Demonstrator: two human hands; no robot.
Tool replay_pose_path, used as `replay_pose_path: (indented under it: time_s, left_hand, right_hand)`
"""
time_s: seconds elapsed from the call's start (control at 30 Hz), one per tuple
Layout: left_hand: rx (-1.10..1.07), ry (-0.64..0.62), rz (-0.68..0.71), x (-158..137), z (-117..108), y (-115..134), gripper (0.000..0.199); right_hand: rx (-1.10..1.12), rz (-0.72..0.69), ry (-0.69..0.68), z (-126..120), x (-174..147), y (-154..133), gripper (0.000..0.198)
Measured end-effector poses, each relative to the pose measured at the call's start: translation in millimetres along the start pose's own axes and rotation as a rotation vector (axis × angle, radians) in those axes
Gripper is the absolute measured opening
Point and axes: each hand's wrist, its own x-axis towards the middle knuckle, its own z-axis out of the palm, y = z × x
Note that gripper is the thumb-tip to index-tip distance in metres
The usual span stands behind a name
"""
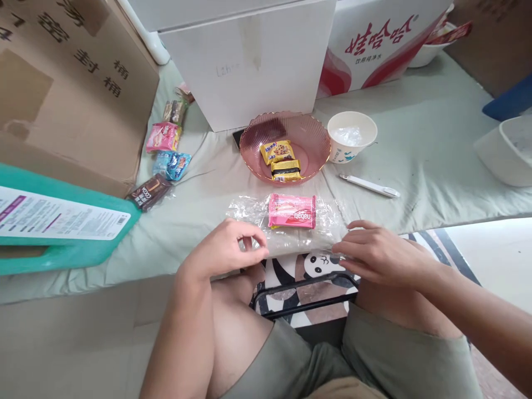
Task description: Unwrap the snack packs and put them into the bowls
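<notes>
A sheet of clear plastic film (249,208) lies crinkled on the cloth at the near edge of the bed or table. On it rests a pink wafer packet (292,210), with a strip of yellow showing beneath. My left hand (226,246) is at the film's near left edge, thumb and forefinger pinched together on it. At the near right corner, my right hand (374,252) has its fingers bent over the film; its thumb is hidden. Just beyond, a pink ribbed bowl (313,138) holds two yellow snack packets (277,152).
A paper cup (351,138) with crumpled plastic inside stands right of the bowl, near a white box cutter (369,185). Several snack packets (164,137) line the left side. White cartons (266,66) stand behind; a brown box (75,94) and green jug (66,221) flank the left.
</notes>
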Motion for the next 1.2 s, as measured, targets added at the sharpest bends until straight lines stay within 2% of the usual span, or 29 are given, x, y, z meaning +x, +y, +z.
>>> replay_pose_path:
  time_s: [0.07, 0.1, 0.13, 0.2, 0.3, 0.33, 0.4, 0.43, 0.47, 0.53, 0.6, 0.63, 0.7, 0.77, 0.87, 0.97, 1.1, 1.2]
  left_hand:
    - [-0.105, -0.169, -0.154, -3, -3, -1, 0.013]
    - [-0.146, -0.182, -0.192, -5, -5, -2, 0.018]
    - [-0.167, -0.142, -0.204, -6, -6, -3, 0.022]
    - [-0.132, 0.061, -0.175, -6, -6, -4, 0.025]
    - [0.09, 0.405, -0.114, -1, -1, -9, 0.033]
    - [0.182, 0.469, -0.113, 2, 2, -12, 0.044]
    - [0.311, 0.495, -0.158, 10, 6, -19, 0.062]
    - [0.327, 0.486, -0.205, 14, 7, -24, 0.057]
    - [0.306, 0.484, -0.255, 19, 8, -28, 0.041]
    - [0.157, 0.511, -0.33, 28, 9, -35, 0.008]
    - [-0.13, 0.543, -0.373, 36, 10, -37, 0.014]
    - [-0.295, 0.551, -0.389, 40, 11, -36, 0.015]
    - [-0.556, 0.569, -0.432, 45, 15, -32, 0.015]
    - [-0.66, 0.587, -0.471, 49, 19, -28, 0.015]
    - [-0.633, 0.605, -0.481, 51, 20, -30, 0.015]
    - [-0.481, 0.657, -0.414, 52, 16, -44, 0.017]
    - [-0.23, 0.722, -0.354, 50, 7, -65, 0.019]
    - [-0.141, 0.709, -0.367, 47, 2, -70, 0.02]
  right_hand:
    - [-0.103, 0.114, -0.18, 0, 3, -2, 0.031]
    - [-0.166, 0.189, -0.245, 1, 6, -2, 0.036]
    - [-0.224, 0.284, -0.282, 2, 10, -2, 0.038]
    - [-0.295, 0.459, -0.31, 4, 18, -1, 0.044]
    - [-0.192, 0.653, -0.204, 7, 30, -1, 0.058]
    - [-0.117, 0.703, -0.127, 7, 33, -2, 0.062]
    - [0.024, 0.75, 0.063, 9, 39, -5, 0.063]
    - [0.07, 0.724, 0.159, 11, 43, -7, 0.057]
    - [0.097, 0.659, 0.238, 14, 46, -9, 0.048]
    - [0.107, 0.451, 0.314, 20, 55, -12, 0.031]
    - [0.076, 0.276, 0.274, 27, 65, -12, 0.027]
    - [0.054, 0.241, 0.227, 29, 71, -12, 0.031]
    - [0.006, 0.25, 0.128, 32, 81, -10, 0.048]
    - [-0.038, 0.289, 0.049, 33, 90, -6, 0.063]
    - [-0.075, 0.323, -0.022, 33, 98, -1, 0.072]
    - [-0.053, 0.306, -0.036, 35, 99, 4, 0.073]
    - [0.008, 0.22, 0.056, 35, 82, 4, 0.068]
    - [0.047, 0.164, 0.134, 21, 59, -3, 0.066]
